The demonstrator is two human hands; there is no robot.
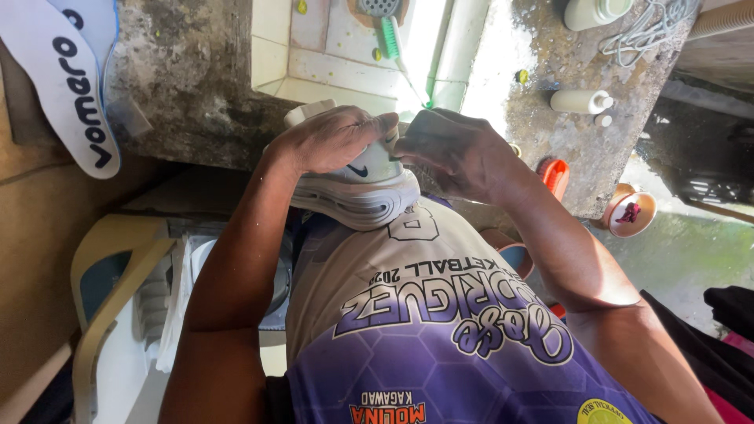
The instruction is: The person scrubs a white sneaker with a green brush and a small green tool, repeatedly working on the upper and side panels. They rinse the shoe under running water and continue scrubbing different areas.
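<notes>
White sneaker point(363, 184) on its side, long axis level, in both hands.

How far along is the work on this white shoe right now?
Done, by the look of it: the insoles are out, lying on the ledge at upper left. In hand: the left hand grips the white shoe against the shirt while the right hand works at its near end; what its fingers do there is hidden. Left: the green brush lies in the tiled basin, apart from both hands.
</notes>
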